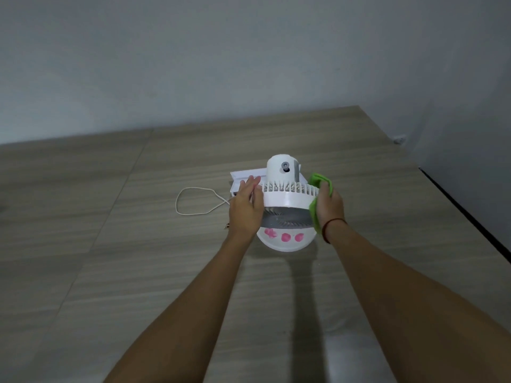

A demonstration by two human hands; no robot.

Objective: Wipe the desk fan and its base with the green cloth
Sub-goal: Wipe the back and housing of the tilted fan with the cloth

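A white desk fan point(286, 193) stands on the wood-grain desk point(138, 258), its ribbed grille ring seen from above and its motor housing behind. Its round white base point(284, 240) carries three pink marks. My left hand point(246, 205) lies flat against the left side of the grille, fingers stretched out. My right hand point(329, 207) presses the green cloth point(316, 208) against the right side of the grille; the cloth wraps over the rim and hangs below my palm.
A white cord point(193, 201) loops on the desk left of the fan. A flat white rectangular piece point(246, 176) lies behind the fan. The desk's right edge point(464, 214) drops off beside a grey wall. A wall socket point(399, 139) sits at the far right.
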